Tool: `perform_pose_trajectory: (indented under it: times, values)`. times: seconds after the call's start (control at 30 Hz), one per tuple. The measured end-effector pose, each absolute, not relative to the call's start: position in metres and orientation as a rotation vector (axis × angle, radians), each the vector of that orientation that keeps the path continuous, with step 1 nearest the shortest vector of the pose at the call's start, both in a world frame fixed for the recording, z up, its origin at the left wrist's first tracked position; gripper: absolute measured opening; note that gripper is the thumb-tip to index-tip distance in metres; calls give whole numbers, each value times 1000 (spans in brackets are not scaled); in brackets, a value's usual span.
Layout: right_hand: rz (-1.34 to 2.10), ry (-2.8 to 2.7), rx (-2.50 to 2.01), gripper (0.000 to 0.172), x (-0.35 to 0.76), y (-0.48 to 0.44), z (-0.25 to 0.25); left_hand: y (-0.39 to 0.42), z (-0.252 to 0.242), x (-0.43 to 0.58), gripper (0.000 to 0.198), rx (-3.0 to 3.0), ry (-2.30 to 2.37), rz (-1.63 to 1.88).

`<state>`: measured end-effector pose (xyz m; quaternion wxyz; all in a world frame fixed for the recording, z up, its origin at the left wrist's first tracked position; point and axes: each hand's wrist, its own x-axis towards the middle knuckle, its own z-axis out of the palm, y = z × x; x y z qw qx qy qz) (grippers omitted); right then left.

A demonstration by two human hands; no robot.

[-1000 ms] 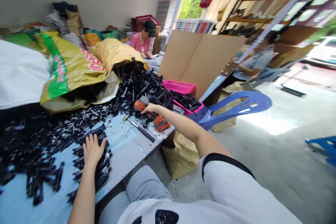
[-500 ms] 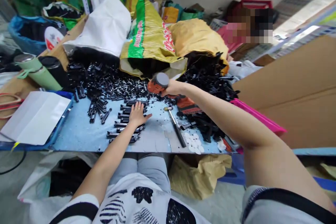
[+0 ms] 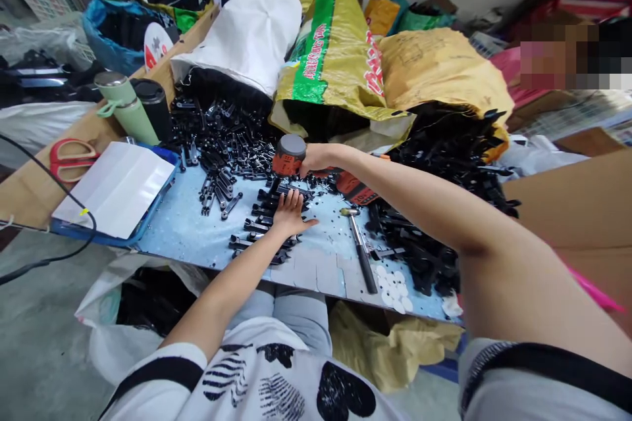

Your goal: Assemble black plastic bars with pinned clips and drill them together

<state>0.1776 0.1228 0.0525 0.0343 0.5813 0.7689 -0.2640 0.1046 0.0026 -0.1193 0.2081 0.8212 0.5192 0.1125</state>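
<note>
My right hand (image 3: 316,159) is wrapped round the grip of an orange and black cordless drill (image 3: 289,156). The drill points down over the far end of a row of black parts (image 3: 241,243) on the blue tabletop (image 3: 187,214). Across that row lies my left hand (image 3: 291,214), fingers stretched out, pressing flat on the parts. Whether the drill tip touches a part cannot be made out. A small hammer (image 3: 363,253) with a black handle rests to the right of my left hand, beside several white discs (image 3: 394,288).
Heaps of black parts (image 3: 217,138) spill from a white sack (image 3: 251,26), a yellow-green sack (image 3: 340,52) and a tan sack (image 3: 439,66). At left stand a green bottle (image 3: 128,108), scissors (image 3: 74,159) and paper on a blue tray (image 3: 143,227). Another person is at the far right.
The view has turned left, so the bench appears shifted right. The drill has moved left over the row's far end. My left hand stays flat on the parts.
</note>
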Motion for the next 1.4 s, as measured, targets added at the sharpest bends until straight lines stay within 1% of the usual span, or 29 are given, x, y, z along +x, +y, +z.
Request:
perform_pose_trajectory:
  times: [0.1, 0.27, 0.43, 0.57, 0.67, 0.77, 0.9, 1.07, 1.23, 1.4]
  values:
    - [-687, 2231, 1589, 26, 174, 105, 67, 1, -119, 103, 96, 2290, 1443, 343]
    - [-681, 2135, 1531, 22, 150, 81, 81, 1, -121, 102, 100, 2316, 1455, 373]
    - [-566, 2068, 1440, 17, 133, 65, 82, -1, -113, 101, 95, 2306, 1455, 275]
    - [-484, 2118, 1458, 22, 131, 42, 94, -37, -103, 84, 92, 2298, 1461, 262]
    - [-511, 2107, 1452, 26, 126, 26, 100, -73, -103, 67, 95, 2320, 1453, 274]
    - [-540, 2103, 1415, 30, 119, 18, 98, -93, -108, 56, 97, 2346, 1456, 289]
    - [-521, 2099, 1372, 32, 112, 9, 96, -94, -111, 54, 95, 2382, 1414, 291]
    - [-369, 2161, 1370, 32, 106, -16, 108, -93, -109, 53, 94, 2413, 1441, 361]
    - [-436, 2153, 1201, 24, 89, -32, 104, -97, -110, 53, 91, 2367, 1466, 365]
    - [-352, 2183, 1232, 32, 83, -42, 102, -97, -109, 51, 90, 2334, 1445, 369]
